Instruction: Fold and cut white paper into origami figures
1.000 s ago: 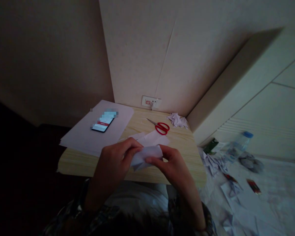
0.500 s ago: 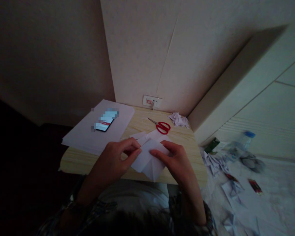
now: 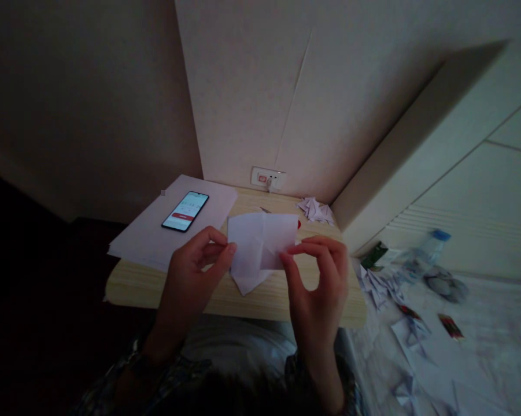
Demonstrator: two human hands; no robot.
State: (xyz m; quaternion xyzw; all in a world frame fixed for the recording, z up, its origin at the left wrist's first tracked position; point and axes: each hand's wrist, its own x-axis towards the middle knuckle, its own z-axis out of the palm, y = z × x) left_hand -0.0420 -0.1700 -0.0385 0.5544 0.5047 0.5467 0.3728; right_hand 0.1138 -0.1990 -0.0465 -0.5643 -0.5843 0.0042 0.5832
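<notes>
A creased, partly folded sheet of white paper [image 3: 248, 248] is held up above the small wooden table [image 3: 143, 286]. My left hand [image 3: 202, 268] pinches its left edge between thumb and fingers. At the right edge, my right hand [image 3: 318, 268] pinches the paper with thumb and forefinger, its other fingers curled. The sheet hides most of the scissors [image 3: 264, 210]; only the blade tip and a bit of red handle show. Further back on the table sits a small pile of folded paper pieces [image 3: 316, 210].
On the left, a stack of white paper [image 3: 132, 237] carries a lit phone [image 3: 185, 211]. A wall socket [image 3: 268, 179] with a plug is behind the table. Lower right, a pale surface holds more folded paper [image 3: 379, 288], a blue-capped bottle [image 3: 433, 245] and a small dark red packet [image 3: 451, 327].
The paper has been lifted and spread wider, and now covers most of the scissors. My hands have moved apart, the right one to the paper's right edge.
</notes>
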